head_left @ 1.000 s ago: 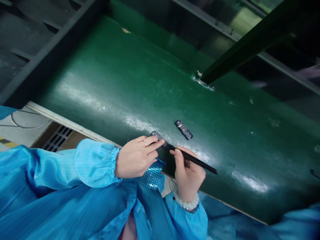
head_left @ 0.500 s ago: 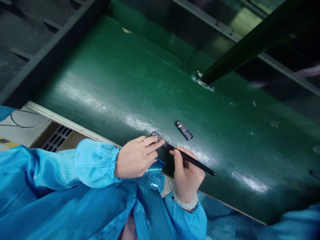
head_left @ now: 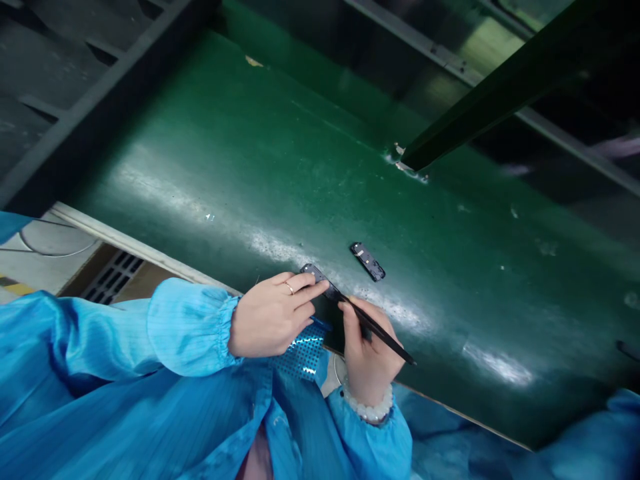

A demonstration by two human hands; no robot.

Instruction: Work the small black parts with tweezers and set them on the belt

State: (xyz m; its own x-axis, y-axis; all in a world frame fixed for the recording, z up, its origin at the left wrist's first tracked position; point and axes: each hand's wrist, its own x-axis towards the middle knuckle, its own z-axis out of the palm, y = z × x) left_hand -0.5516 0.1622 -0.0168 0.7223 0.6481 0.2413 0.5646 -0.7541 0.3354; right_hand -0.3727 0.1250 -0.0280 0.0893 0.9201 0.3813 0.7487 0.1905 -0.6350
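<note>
While our left hand (head_left: 273, 317), loosely curled, holds down a small black part (head_left: 316, 275), our right hand (head_left: 370, 353) grips a thin black tool (head_left: 387, 335).
The part lies at our left fingertips, tool tip against it.

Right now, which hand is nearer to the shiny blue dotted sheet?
Left. The left hand, holding a black part, overlaps the blue dotted sheet; the right hand, gripping a black tool, sits apart beside it.

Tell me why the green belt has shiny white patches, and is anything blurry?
Head view: lamp glare smears white streaks on the green belt beside the right hand; the loose black part is sharp; the blue cloth at bottom right is blurred.
</note>
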